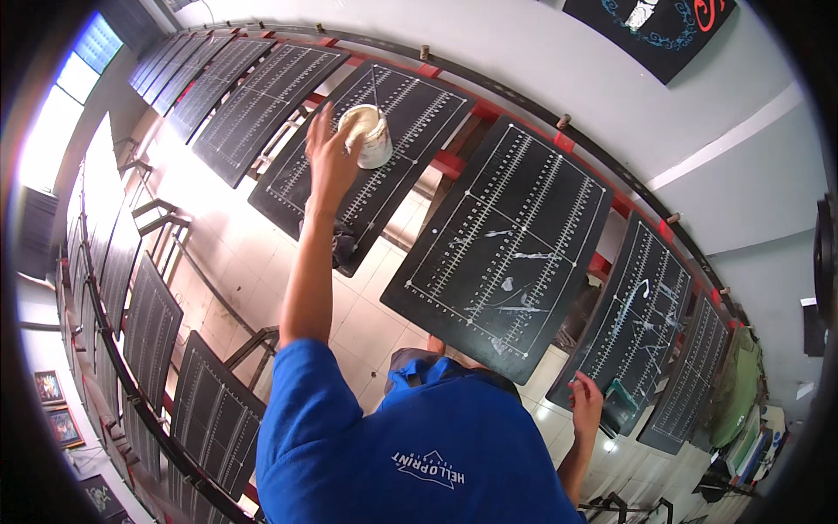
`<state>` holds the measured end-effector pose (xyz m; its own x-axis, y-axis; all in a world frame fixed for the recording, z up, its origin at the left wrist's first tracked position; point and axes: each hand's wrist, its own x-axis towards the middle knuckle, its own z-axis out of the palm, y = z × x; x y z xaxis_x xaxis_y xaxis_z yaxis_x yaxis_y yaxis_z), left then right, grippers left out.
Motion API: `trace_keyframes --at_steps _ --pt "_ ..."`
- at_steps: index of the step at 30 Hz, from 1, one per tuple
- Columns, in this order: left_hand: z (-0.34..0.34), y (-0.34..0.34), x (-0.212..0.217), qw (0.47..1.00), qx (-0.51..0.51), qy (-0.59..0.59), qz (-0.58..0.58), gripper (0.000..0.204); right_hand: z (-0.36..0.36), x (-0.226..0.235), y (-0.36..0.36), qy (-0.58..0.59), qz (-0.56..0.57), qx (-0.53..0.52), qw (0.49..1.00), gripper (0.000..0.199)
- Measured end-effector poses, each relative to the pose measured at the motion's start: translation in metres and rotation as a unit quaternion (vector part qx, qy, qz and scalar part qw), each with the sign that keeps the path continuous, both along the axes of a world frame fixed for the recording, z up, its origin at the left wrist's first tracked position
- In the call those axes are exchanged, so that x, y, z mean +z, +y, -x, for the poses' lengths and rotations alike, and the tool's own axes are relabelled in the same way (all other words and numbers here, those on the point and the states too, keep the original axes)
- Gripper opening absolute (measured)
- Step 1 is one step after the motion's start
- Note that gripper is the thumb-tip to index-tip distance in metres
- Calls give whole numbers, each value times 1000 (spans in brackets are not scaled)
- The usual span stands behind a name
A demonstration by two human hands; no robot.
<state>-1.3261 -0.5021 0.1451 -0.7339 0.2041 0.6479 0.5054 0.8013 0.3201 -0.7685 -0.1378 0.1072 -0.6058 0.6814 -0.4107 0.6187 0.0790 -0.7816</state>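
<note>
My left hand (332,166) reaches out beside a smeared white tub (375,150) with cream-coloured contents. Its fingers are stretched upward, and the thumb side is against or just in front of the tub's rim; I cannot tell if they touch. A thin stick (375,86) rises behind the tub. The tub stands on a black board (428,106) with white ruler markings. A dark crumpled cloth (344,244) lies at that board's near end. Low on my right side, my right hand (587,402) has loosely bent fingers apart, close to a green-edged flat tool (620,403) on another board.
A marked black board (489,253) with whitish smears lies right of the tub's board. More boards (266,105) continue along the curved red and black rail (489,106). Another row of boards (214,410) stands across the tiled aisle. Green cloth (735,393) hangs at far right.
</note>
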Motion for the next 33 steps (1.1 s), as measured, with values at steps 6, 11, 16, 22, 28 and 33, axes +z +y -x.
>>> trace_keyframes --at_steps 6,11,16,22,28,33 --pt "-132 -168 -117 907 303 -124 -265 29 36 14 1 12 15 42 999 35" --pt "-171 -128 -154 895 202 -338 -211 76 54 18 -7 8 21 86 996 36" --pt "-149 -85 -144 942 228 -226 -97 74 39 15 -4 32 12 69 997 35" --pt "-135 -98 -166 976 146 -151 -52 54 -42 1 37 14 -153 10 988 32" --pt "-122 -93 -163 972 113 -196 -70 48 -162 -37 70 -181 -403 -23 897 48" --pt "-129 -93 -138 958 235 -151 -67 52 -185 -36 86 -213 -410 102 881 65"
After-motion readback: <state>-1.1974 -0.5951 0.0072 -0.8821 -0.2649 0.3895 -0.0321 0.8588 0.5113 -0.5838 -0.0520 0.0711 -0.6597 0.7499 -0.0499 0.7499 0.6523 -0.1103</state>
